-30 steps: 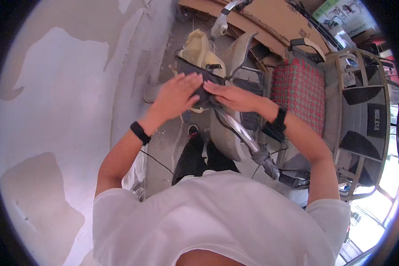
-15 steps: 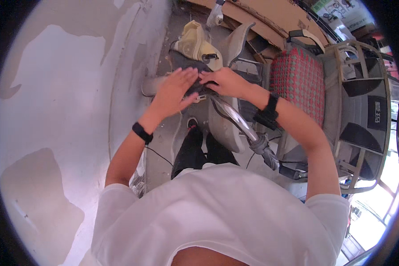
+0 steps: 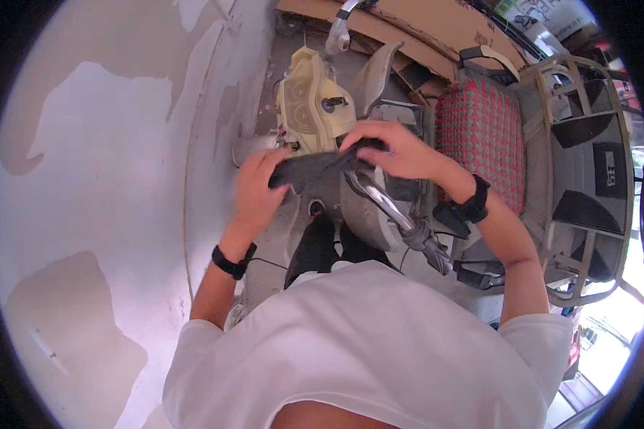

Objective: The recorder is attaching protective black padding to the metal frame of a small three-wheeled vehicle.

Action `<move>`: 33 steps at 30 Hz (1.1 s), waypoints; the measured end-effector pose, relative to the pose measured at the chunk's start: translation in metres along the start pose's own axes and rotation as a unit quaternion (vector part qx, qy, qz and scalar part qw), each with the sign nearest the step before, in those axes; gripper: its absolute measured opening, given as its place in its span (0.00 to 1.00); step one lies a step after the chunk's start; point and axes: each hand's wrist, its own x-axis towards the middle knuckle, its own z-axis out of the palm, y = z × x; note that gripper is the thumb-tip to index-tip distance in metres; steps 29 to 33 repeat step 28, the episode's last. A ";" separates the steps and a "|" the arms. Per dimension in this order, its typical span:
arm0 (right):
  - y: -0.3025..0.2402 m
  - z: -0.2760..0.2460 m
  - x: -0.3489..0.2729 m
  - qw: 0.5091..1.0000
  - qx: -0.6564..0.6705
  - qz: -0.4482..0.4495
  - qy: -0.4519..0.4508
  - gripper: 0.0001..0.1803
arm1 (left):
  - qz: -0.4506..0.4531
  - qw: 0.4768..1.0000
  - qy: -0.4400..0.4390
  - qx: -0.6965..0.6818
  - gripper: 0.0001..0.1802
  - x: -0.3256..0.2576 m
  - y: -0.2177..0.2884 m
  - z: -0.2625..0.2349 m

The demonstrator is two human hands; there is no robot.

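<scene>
My left hand [image 3: 260,187] is closed on the left end of a dark, long piece [image 3: 311,173], its thumb below and fingers above. Cloth or a soft cover seems likely, but I cannot tell which. My right hand [image 3: 401,149] grips the piece's bunched right end, beside the bend of a chrome handlebar [image 3: 383,196]. Just beyond the piece, a cream-yellow plastic housing [image 3: 304,104] with round shapes and a dark knob lies exposed on the front of a scooter. Some small wiring [image 3: 286,139] shows near my left fingertips.
A white, peeling wall [image 3: 122,171] stands close on the left. To the right are a red-and-grey checked seat [image 3: 479,136] and a metal rack [image 3: 587,182]. Flattened cardboard [image 3: 436,32] leans at the back. The other handlebar end [image 3: 338,36] rises at the far side.
My hands have moved apart. The dark piece has come toward me and stretched out between them, uncovering more of the yellow housing. The whole view has shifted slightly.
</scene>
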 end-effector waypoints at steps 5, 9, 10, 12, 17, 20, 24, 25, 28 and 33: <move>0.031 -0.021 -0.018 0.960 -0.224 -0.039 0.161 0.19 | 0.101 0.989 0.032 0.102 0.21 0.068 0.014 -0.029; 0.106 0.010 -0.019 0.980 -0.160 0.034 0.114 0.26 | 0.164 0.957 -0.194 0.140 0.20 0.073 0.013 -0.009; 0.127 0.023 -0.022 0.984 -0.158 0.003 0.084 0.30 | 0.155 0.926 -0.305 0.160 0.19 0.073 0.011 0.008; 0.144 0.038 -0.018 0.986 -0.154 -0.035 0.052 0.35 | 0.188 0.930 -0.281 0.145 0.20 0.068 0.001 0.028; 0.142 0.059 -0.009 0.971 -0.229 -0.014 0.065 0.40 | 0.226 0.934 -0.236 0.145 0.23 0.071 -0.015 0.060; 0.157 0.056 -0.010 0.971 -0.223 -0.008 0.086 0.39 | 0.207 0.918 -0.298 0.161 0.25 0.081 -0.021 0.078; 0.168 0.042 -0.003 0.969 -0.217 0.028 0.113 0.39 | 0.193 0.911 -0.279 0.235 0.27 0.086 -0.020 0.106; 0.174 0.036 -0.001 0.969 -0.217 0.031 0.113 0.39 | 0.190 0.904 -0.266 0.277 0.28 0.087 -0.018 0.115; 0.190 0.027 0.009 0.961 -0.238 -0.016 0.138 0.40 | 0.153 0.865 -0.277 0.390 0.31 0.094 -0.010 0.137; 0.190 0.027 0.009 0.961 -0.238 -0.016 0.138 0.40 | 0.153 0.865 -0.277 0.390 0.31 0.094 -0.010 0.137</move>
